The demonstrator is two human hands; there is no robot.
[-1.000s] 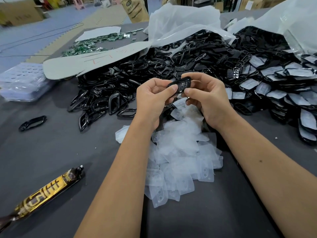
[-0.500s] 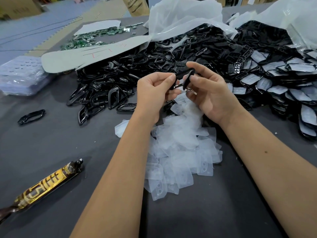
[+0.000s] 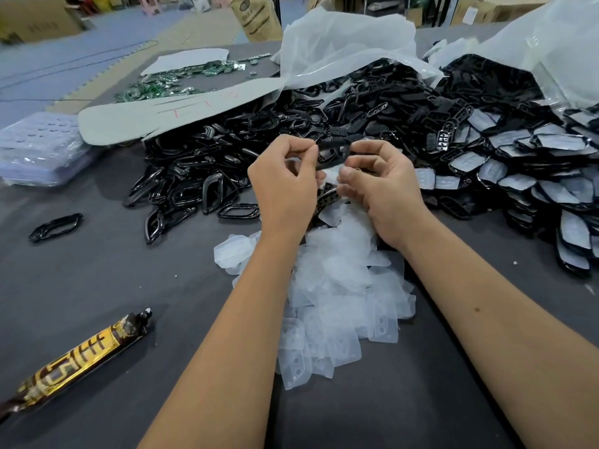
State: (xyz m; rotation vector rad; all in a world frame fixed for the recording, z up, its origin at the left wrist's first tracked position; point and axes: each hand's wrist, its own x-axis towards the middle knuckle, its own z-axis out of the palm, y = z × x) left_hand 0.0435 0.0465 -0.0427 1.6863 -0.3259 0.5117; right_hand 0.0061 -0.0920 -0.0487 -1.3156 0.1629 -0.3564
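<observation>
Head view: one black shell [image 3: 334, 150] is pinched by left grip [image 3: 282, 186] and right grip [image 3: 384, 186], judged mid-assembly; a large heap [image 3: 405, 105] along the bench's [image 3: 97, 286] far edge is left undone

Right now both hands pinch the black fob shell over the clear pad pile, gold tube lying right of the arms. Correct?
No. The head view shows the gold tube lying left of the arms, not right. The rest holds: left hand and right hand both pinch the black fob shell over the clear pad pile.
</observation>
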